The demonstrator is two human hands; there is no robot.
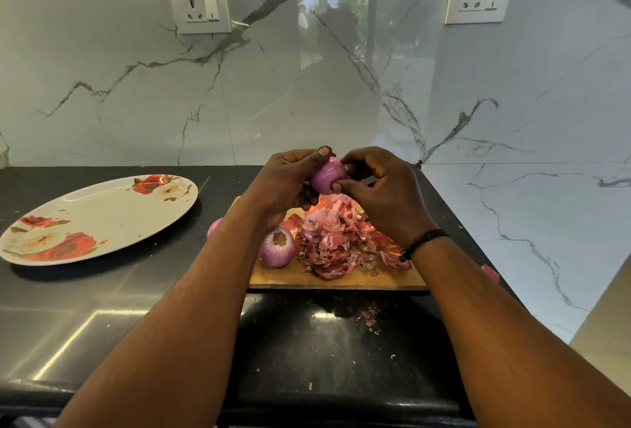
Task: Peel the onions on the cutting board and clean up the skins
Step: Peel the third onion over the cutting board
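My left hand [285, 181] grips a purple onion [326, 175] above the wooden cutting board [341, 280], thumb over its top. My right hand [382, 192] pinches at the onion's right side with thumb and fingers. Below them a heap of pink and red onion skins [336, 243] covers the board's middle. A second onion [277, 247] lies on the board left of the heap, root end up. Part of a third onion [214, 226] shows behind my left forearm.
A large oval plate with red rose print [99, 219] lies on the black counter [136, 291] to the left. Skin crumbs [368, 318] are scattered on the counter before the board. A skin piece [490, 272] lies by the right marble wall. Marble backsplash with two sockets stands behind.
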